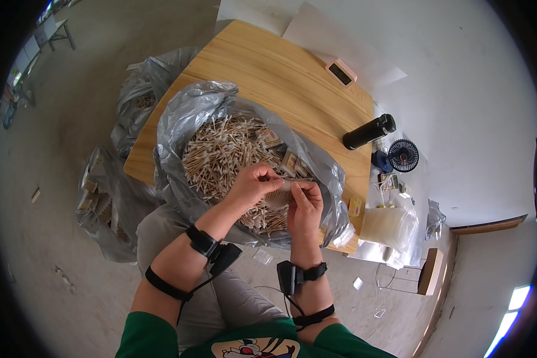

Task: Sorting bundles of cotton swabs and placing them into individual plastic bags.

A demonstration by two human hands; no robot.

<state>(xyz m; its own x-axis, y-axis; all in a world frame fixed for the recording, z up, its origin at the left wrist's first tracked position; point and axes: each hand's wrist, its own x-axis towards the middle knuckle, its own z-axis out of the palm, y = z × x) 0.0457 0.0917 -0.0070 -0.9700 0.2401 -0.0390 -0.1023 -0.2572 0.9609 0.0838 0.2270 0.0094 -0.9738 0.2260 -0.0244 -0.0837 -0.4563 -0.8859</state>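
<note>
A large grey plastic bag lies spread on the table, filled with loose wooden-stick cotton swabs. Over the heap, both my hands pinch a small clear plastic packet of cotton swabs. My left hand grips its upper edge with thumb and forefinger. On the other side, my right hand pinches the packet near its upper right corner. Several filled swab packs rest inside the bag, just beyond my right hand. The packet's lower part overlaps the heap, so its outline is hard to make out.
The wooden table carries a pink-framed digital clock and a black thermos. To the right are a small fan and a stack of clear plastic bags. Another grey bag with packs stands on the floor at left.
</note>
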